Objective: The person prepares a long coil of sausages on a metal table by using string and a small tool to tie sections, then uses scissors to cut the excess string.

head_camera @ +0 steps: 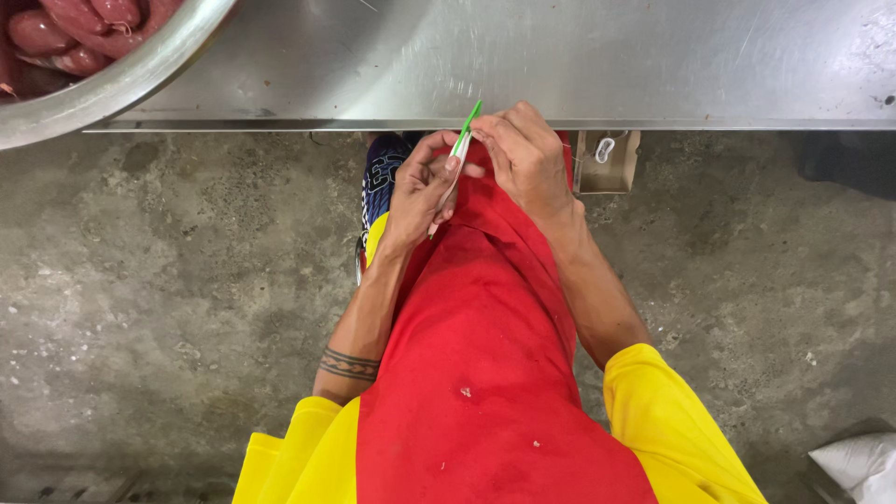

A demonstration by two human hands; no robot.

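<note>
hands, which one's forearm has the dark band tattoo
The left hand: its forearm bears a dark band tattoo near the yellow sleeve. The right hand has a bare forearm. Both hold the thin green and white strip.

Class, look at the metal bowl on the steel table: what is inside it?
The metal bowl holds reddish-pink sausages. The picture's edge cuts most of the bowl off, so its remaining contents stay unseen.

A thin flat strip (457, 161), white with a green upper end, is held slantwise just below the near edge of the steel table (560, 65). Its green tip is raised to that edge, while its pale lower end is pointed down over the red apron (476, 355).
</note>
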